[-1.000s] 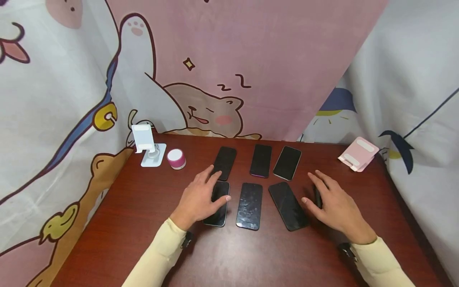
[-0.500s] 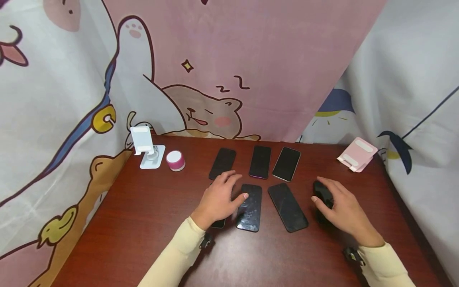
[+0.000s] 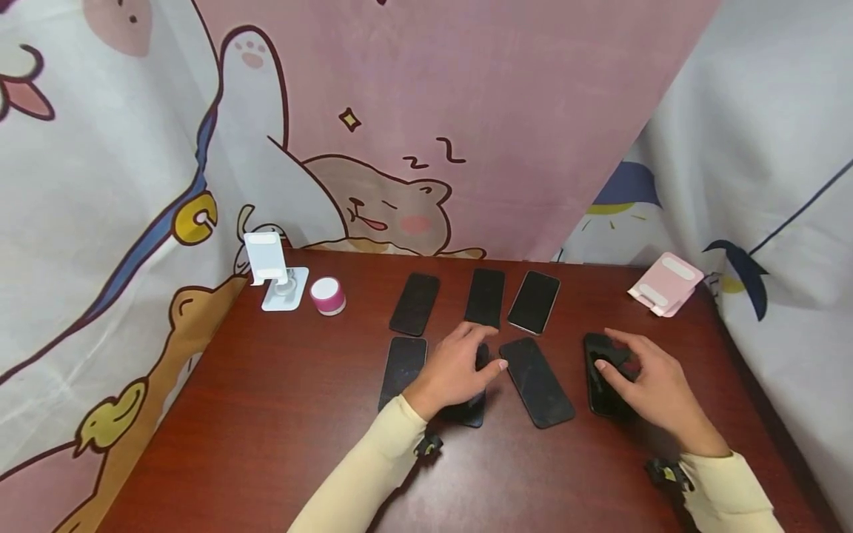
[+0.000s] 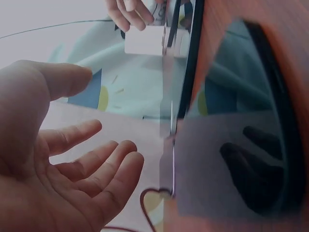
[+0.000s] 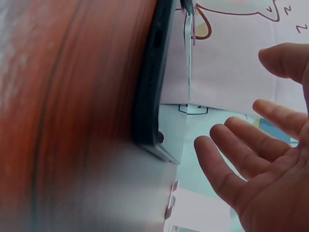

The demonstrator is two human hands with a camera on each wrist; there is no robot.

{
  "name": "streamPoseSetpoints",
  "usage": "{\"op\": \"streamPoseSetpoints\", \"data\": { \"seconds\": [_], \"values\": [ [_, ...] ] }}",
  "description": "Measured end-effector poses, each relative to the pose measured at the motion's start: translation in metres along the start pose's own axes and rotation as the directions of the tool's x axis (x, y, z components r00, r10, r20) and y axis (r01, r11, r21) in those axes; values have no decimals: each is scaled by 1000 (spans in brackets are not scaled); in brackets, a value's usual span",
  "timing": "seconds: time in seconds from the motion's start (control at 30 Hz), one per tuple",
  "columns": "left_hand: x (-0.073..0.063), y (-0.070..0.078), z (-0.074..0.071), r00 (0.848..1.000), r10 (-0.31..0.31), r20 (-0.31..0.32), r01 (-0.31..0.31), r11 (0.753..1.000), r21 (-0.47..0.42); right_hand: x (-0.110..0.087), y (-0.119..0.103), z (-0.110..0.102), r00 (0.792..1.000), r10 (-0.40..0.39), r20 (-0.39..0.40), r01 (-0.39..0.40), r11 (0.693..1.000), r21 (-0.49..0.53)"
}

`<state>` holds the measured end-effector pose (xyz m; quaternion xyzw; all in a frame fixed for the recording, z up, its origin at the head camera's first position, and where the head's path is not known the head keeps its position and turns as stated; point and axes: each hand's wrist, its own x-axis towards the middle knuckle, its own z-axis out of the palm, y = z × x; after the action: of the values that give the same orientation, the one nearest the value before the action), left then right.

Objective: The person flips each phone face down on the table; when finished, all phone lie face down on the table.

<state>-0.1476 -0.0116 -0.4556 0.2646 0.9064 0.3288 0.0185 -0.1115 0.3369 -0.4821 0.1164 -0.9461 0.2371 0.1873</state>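
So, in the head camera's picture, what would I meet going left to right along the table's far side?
White stand, pink-and-white round object, first dark phone, second dark phone, silver-edged dark phone, pink stand.

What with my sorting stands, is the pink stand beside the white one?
No; phones lie between the white stand and the pink stand.
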Motion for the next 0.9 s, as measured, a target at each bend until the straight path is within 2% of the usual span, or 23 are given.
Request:
{"op": "streamPoseSetpoints", "data": {
  "seconds": [0.17,0.3,0.57,0.73,0.9],
  "values": [
    [12,9,14,1000,9,28,-8,998,-58,-2,4,-4,1000,27,-4,-27,999,25],
    [22,19,27,999,1,35,3,992,-130,-9,9,-6,996,86,-1,-86,995,48],
    [39,31,56,996,-69,49,79,963,-257,-16,16,-11,983,180,42,-183,981,71],
    [46,37,74,990,-111,87,134,927,-349,-19,20,-13,958,273,93,-280,957,73],
    [49,53,87,975,-147,165,208,866,-455,-20,23,-13,916,368,158,-387,914,117]
  ]
}}
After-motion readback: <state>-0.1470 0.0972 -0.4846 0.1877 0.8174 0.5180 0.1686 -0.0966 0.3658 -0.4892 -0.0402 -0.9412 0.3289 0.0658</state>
